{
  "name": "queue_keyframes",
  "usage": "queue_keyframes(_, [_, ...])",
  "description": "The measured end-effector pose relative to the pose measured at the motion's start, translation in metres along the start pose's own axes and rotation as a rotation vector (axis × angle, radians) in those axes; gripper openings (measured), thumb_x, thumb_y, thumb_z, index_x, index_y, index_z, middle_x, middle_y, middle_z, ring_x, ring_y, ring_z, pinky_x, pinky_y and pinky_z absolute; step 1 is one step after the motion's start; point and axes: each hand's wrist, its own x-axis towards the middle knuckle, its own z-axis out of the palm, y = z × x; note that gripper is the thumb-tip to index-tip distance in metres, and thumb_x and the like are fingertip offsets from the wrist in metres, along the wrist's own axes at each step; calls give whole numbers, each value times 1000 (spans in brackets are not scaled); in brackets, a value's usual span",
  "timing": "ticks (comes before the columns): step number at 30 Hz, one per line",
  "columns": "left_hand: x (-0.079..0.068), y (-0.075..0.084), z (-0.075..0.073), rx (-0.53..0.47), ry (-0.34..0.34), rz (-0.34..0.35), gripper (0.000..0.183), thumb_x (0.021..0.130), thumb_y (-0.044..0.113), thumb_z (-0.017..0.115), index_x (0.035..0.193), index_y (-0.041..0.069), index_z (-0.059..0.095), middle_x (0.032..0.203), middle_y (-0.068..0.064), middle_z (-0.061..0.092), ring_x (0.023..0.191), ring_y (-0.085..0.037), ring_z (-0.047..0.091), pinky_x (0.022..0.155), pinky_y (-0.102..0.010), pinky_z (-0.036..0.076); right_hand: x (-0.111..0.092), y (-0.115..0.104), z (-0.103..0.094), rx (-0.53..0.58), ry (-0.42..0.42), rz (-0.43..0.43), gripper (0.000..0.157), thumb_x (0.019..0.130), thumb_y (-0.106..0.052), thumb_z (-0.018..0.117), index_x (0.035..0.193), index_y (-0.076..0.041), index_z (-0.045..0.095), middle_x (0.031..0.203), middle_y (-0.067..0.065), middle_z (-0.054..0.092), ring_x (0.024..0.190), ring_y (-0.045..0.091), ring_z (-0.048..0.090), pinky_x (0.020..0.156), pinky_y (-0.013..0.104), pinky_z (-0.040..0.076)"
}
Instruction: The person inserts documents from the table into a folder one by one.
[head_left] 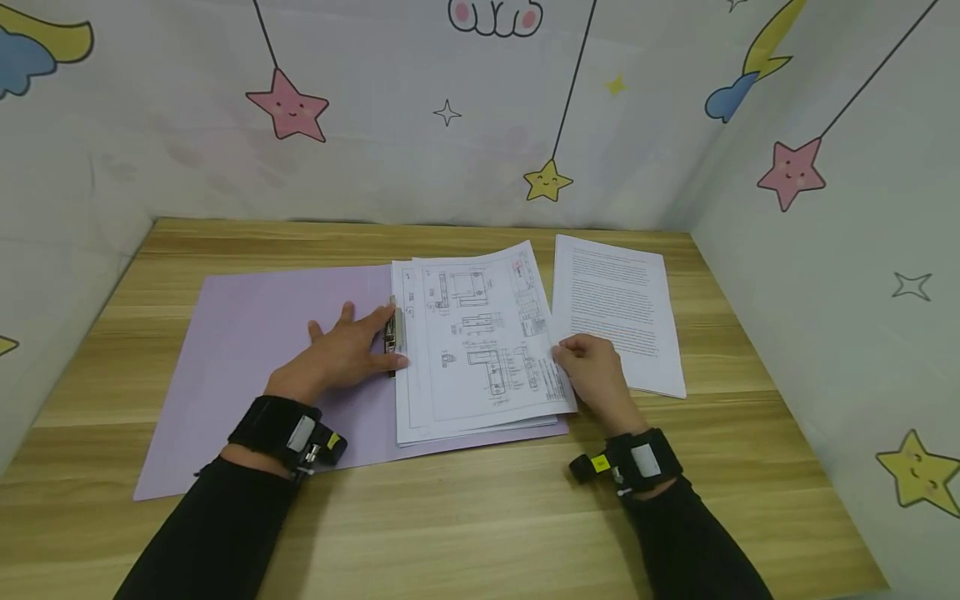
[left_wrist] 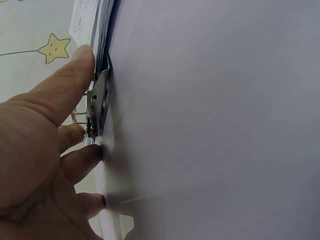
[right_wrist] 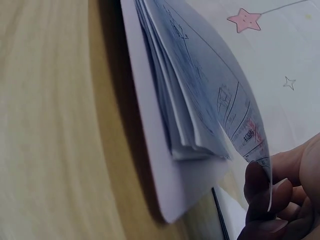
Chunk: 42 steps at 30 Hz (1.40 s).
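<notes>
A purple folder (head_left: 247, 358) lies spread on the table, with a stack of technical drawings on its right half. A metal lever clip (left_wrist: 97, 105) stands at the stack's left edge. My left hand (head_left: 337, 354) has its fingers spread over the folder's middle, its thumb on the papers' edge and fingertips by the clip. Between thumb and fingers, my right hand (head_left: 596, 371) pinches the right edge of the top drawing sheet (head_left: 480, 333). In the right wrist view that sheet curves up, apart from the sheets (right_wrist: 182, 120) under it.
A stack of printed text pages (head_left: 615, 312) lies to the right of the folder, partly behind the drawing sheet. Wood-patterned table (head_left: 450, 533) extends in front. White cloth walls (head_left: 390, 167) with printed stars close off the back and sides.
</notes>
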Motion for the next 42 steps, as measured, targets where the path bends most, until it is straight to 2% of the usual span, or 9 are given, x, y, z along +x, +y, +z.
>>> queue_keyframes(12, [2, -2, 2, 6, 12, 4, 96, 65, 69, 54, 143, 31, 13, 149, -8, 28, 135, -42, -5, 94, -79, -6, -4, -8, 18, 2, -8, -37, 23, 83, -31, 57, 90, -11, 65, 82, 6, 68, 66, 16, 59, 54, 31, 49])
queue_keyframes(17, [2, -1, 2, 4, 13, 2, 96, 65, 70, 54, 143, 31, 13, 149, -8, 28, 135, -42, -5, 94, -79, -7, -5, -9, 22, 6, 14, -41, 21, 83, -31, 57, 88, -12, 65, 77, 6, 67, 62, 16, 58, 51, 31, 48])
queue_keyframes(32, [2, 0, 2, 5, 15, 1, 96, 66, 69, 54, 143, 31, 13, 149, -8, 27, 135, -42, -5, 94, -79, -7, -5, -11, 23, -18, 15, -64, 16, 82, -27, 58, 84, -12, 65, 70, 6, 64, 56, 16, 54, 45, 29, 44])
queue_keyframes(42, [1, -1, 1, 4, 0, -4, 96, 66, 69, 53, 143, 32, 11, 150, -8, 25, 135, -42, -7, 94, -79, -7, -6, -12, 24, -30, 13, -66, 17, 81, -26, 59, 84, -11, 66, 71, 7, 65, 56, 16, 55, 47, 29, 45])
